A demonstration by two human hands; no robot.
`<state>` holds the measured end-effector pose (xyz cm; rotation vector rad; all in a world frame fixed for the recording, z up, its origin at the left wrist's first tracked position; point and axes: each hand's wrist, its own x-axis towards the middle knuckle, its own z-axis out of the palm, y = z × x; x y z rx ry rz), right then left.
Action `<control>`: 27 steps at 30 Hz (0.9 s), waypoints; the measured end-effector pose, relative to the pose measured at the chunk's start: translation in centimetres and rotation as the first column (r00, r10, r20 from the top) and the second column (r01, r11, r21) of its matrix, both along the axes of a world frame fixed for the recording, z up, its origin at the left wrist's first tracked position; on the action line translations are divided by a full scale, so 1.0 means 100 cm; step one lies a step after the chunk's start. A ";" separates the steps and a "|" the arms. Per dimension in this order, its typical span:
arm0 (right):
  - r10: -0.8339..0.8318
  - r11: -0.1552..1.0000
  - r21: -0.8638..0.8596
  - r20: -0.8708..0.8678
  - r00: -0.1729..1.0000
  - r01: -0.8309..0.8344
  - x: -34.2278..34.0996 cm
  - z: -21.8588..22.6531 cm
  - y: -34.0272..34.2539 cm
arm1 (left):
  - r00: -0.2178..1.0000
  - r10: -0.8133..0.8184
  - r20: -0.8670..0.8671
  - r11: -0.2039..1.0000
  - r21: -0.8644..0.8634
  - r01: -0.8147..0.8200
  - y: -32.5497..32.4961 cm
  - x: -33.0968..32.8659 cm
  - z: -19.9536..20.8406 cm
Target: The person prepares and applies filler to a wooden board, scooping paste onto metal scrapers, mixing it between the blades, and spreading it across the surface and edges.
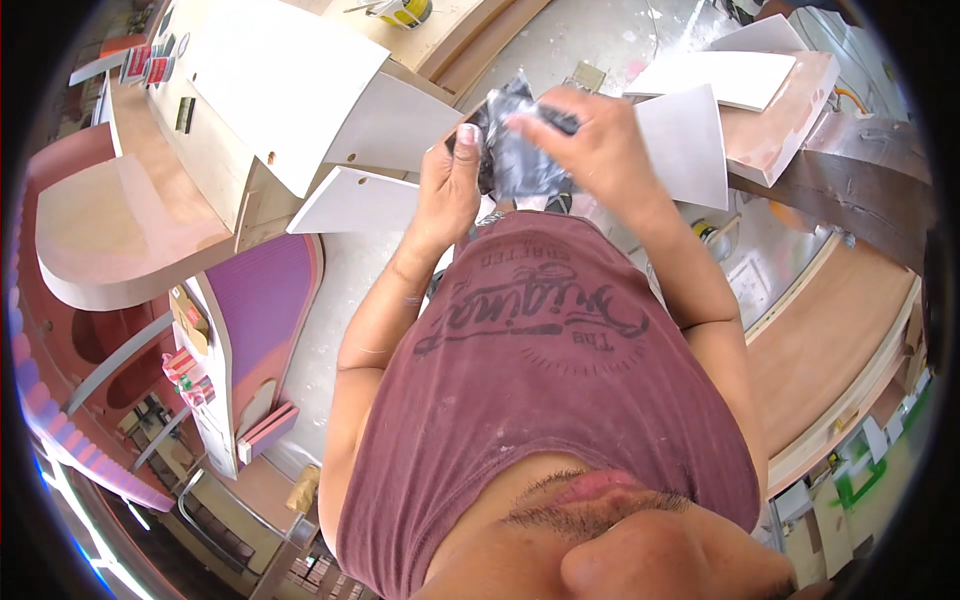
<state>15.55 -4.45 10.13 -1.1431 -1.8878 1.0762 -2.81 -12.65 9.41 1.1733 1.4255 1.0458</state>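
Note:
In front of my chest I hold a crumpled, shiny dark grey plastic packet (528,165) with black parts along its upper edge. My left hand (450,190) is closed on its left side, thumb upright against the edge. Across the packet's upper right reaches my right hand (608,150), its fingers bent and closed on it, slightly smeared by motion. What the packet contains, if anything, cannot be made out.
A large white panel (285,80) on a wooden frame stands to the left, and white boards (690,135) lie at the right. Curved wooden pieces (835,335) stand lower right. Cans (150,65) sit far left; a yellow-labelled tub (405,12) is at the top. A purple panel (265,300) leans at the left.

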 end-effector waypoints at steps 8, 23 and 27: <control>0.026 0.997 0.070 -0.060 0.998 -0.022 0.004 0.000 0.005 | 0.980 0.055 -0.194 0.993 0.113 -0.033 0.001 0.009 0.008; 0.049 0.977 0.214 -0.135 0.990 -0.019 -0.011 -0.019 -0.023 | 0.929 0.131 -0.345 0.991 0.012 -0.135 0.005 -0.022 -0.009; -0.077 0.970 0.210 -0.198 0.977 0.119 0.001 -0.021 -0.016 | 0.754 0.302 -0.584 0.885 0.465 0.006 0.004 -0.024 -0.019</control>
